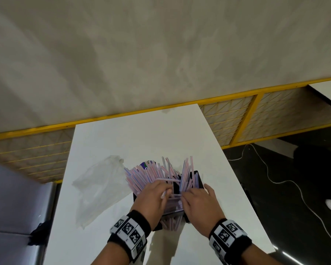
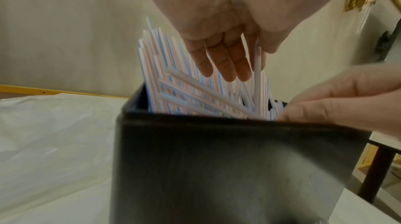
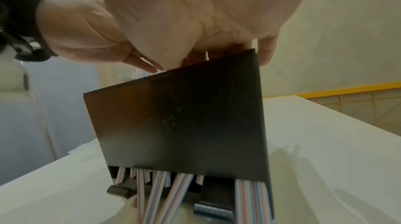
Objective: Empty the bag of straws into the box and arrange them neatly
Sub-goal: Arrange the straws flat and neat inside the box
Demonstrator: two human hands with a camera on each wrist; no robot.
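Left hand [image 1: 153, 197] pinching 1 straw [image 1: 167, 181], right hand [image 1: 200, 201] flat-fingered (holding nothing) over the box [image 2: 217, 167] of straws [image 1: 139, 176].

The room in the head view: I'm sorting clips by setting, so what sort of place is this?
Probably a workshop or lab-like work area, not a home. A plain white table stands against a yellow-framed mesh barrier below a bare wall, and a loose cable trails over the dark floor.
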